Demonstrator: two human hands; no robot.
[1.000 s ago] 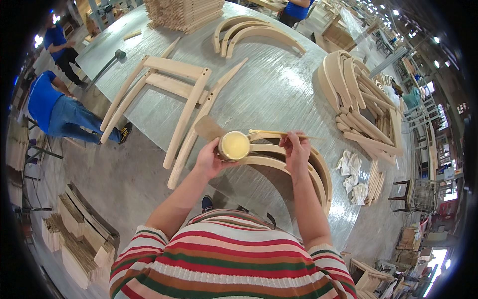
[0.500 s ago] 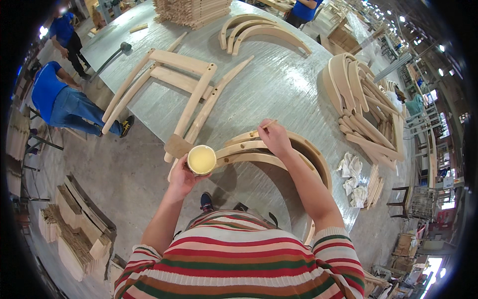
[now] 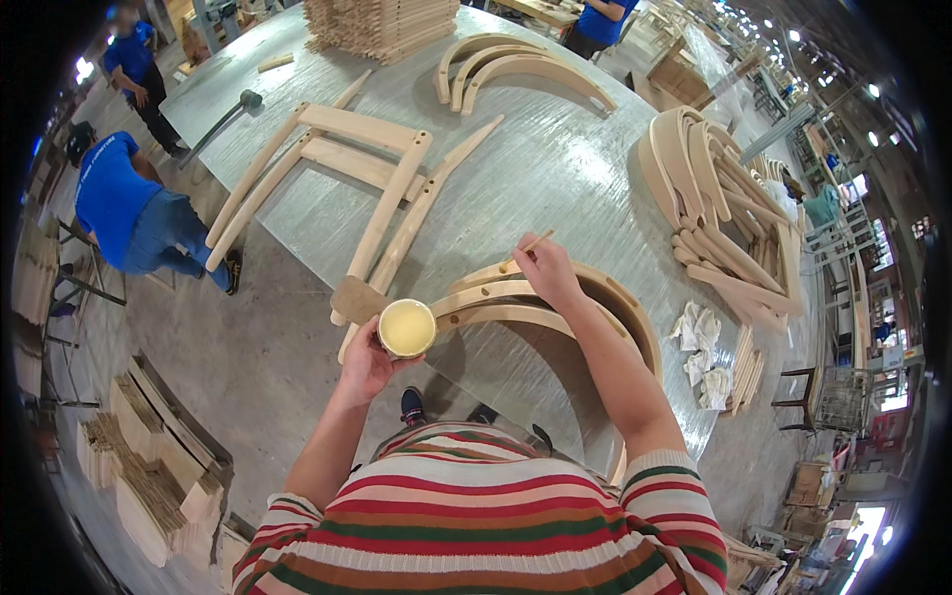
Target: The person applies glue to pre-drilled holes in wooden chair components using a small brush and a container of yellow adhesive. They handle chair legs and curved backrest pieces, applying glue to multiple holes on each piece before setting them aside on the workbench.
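Observation:
My left hand (image 3: 367,372) is closed around a round cup (image 3: 408,329) of pale yellow, glue-like liquid, held at the table's near edge. Between the fingers of my right hand (image 3: 548,273) is a thin wooden stick (image 3: 539,240), above the curved wooden rails (image 3: 516,289). Several dark holes show along these rails, which lie side by side, partly under my right forearm. Beside the cup, a flat brownish piece (image 3: 357,299) rests by the leg ends of a wooden chair frame (image 3: 369,126). The stick's lower tip is close to the farthest rail; contact I cannot tell.
More curved rails (image 3: 535,74) lie farther back, near a stack of wood strips (image 3: 377,22) and a black mallet (image 3: 250,99). On the right are piled chair parts (image 3: 734,238) and white gloves (image 3: 697,337). A person in blue (image 3: 119,198) stands left of the table.
The cup and my left hand have shifted slightly right and nearer to me. My right hand remains over the rails, the stick tilted a little differently. The person at left has turned and leaned.

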